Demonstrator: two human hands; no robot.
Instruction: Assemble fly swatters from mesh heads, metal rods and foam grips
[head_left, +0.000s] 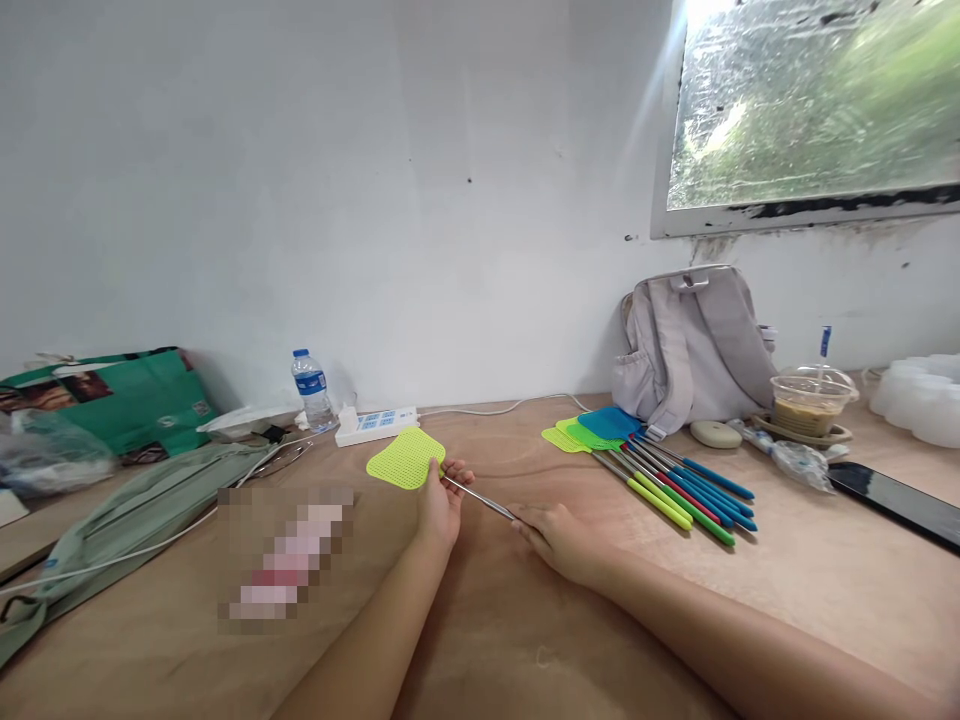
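A fly swatter with a yellow-green mesh head [406,458] and a thin metal rod [480,499] lies low over the wooden table [525,620]. My left hand [441,497] pinches the rod right behind the mesh head. My right hand [553,535] is closed around the rod's other end, whose handle is hidden in the fist. To the right lies a pile of several more fly swatters [660,470] with green, blue and red handles and green and blue heads.
Against the wall stand a water bottle [313,388], a white power strip [376,424], a green bag [112,398] and a grey backpack [694,345]. A lidded drink cup [814,400], a dark phone [896,500] and a green cloth pouch [142,510] also lie on the table.
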